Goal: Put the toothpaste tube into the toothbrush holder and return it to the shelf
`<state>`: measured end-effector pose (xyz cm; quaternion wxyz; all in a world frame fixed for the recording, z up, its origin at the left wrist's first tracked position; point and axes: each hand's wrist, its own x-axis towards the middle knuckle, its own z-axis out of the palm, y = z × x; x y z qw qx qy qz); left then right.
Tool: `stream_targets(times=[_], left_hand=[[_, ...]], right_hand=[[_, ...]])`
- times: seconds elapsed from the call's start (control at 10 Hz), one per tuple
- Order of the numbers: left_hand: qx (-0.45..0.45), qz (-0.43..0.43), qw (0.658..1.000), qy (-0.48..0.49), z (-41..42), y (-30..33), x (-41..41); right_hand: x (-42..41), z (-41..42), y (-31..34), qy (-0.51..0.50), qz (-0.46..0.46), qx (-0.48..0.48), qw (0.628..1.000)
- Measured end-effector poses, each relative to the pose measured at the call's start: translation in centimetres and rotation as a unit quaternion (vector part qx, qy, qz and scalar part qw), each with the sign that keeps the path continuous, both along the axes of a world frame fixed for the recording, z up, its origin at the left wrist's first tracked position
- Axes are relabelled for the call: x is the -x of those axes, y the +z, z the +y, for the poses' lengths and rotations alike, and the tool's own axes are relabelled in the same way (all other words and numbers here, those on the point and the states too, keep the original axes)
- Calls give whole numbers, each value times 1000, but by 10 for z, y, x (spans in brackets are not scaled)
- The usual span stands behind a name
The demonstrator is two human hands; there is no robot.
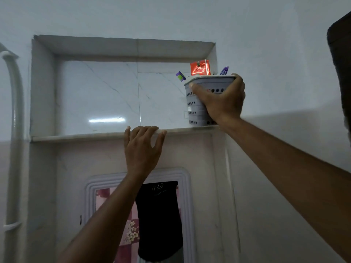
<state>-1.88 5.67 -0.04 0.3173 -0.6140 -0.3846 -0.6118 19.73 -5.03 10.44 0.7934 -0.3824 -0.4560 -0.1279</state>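
Head view: single wide-angle frame, looking up at a tiled wall recess.
Holder: grey perforated toothbrush holder, upright, base on the shelf at the far right end of the recess, close to the right side wall.
Toothpaste: red toothpaste tube standing inside the holder, crimped end poking above the rim.
Brushes: purple-and-green toothbrush head leaning out at the left of the rim; purple brush head at the right, beside the tube.
Right hand: right hand wrapped round the near face of the holder, thumb on the left upper edge, fingers curled over the right rim; closed firmly around it.
Left hand: left hand flat against the wall below the ledge, fingertips hooked over the shelf's front edge left of the holder; fingers spread, nothing held.
Recess: marble-look tiles at the back, streak of reflected light low down.
Pipe: white pipe running down the far left wall.
Mirror: framed mirror below the shelf, showing dark cloth and pink floral tile.
Right edge: dark shape, too cropped to identify.
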Motion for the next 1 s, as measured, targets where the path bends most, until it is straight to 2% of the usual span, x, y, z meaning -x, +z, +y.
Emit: stream_targets(times=[0.1,0.3,0.5,0.7,0.9,1.0], left_hand=[[-14,-1,1000,3,2,0,0],[-23,-4,1000,8,2,0,-1],[-17,-3,1000,10,4,0,-3],[0,-7,1000,10,-1,0,-5],[40,37,998,-6,-6,-1,4],[76,56,995,-28,-10,8,13]], right_hand=[[11,26,6,-14,-2,11,1000],[12,67,-14,-43,-56,129,989],[7,79,-40,-80,-173,241,952],[0,75,-48,-89,-226,302,922],[-5,60,-76,-90,-259,276,921],[-3,50,-93,-71,-245,261,931]])
